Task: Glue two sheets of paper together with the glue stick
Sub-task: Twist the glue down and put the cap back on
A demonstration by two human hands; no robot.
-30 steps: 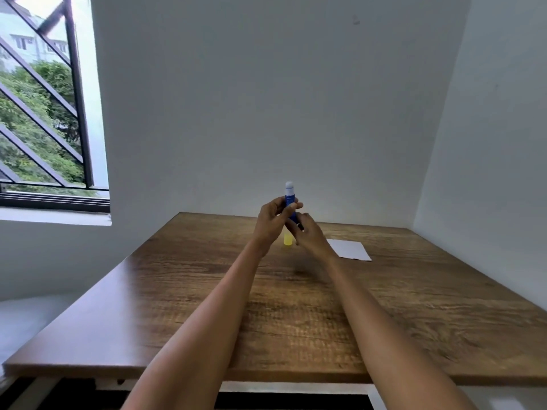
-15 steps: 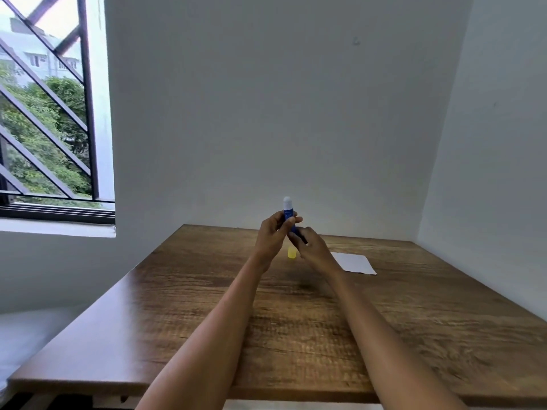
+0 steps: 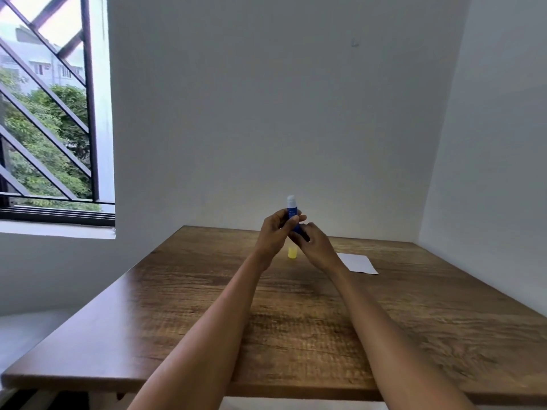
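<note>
A blue glue stick (image 3: 292,209) with its white tip uncovered stands upright in the air above the far middle of the wooden table (image 3: 207,315). My left hand (image 3: 273,233) grips its blue body. My right hand (image 3: 318,247) is closed around its lower end. A small yellow cap (image 3: 292,252) stands on the table just below the hands. White paper (image 3: 356,262) lies flat to the right of my right hand; I cannot tell whether it is one sheet or two.
White walls close the table in at the back and on the right. A barred window (image 3: 50,119) is at the left, beyond the table's left edge.
Both hands and the glue stick keep the same hold on each other. The view has tilted slightly, so the hands and the table sit lower in the picture.
</note>
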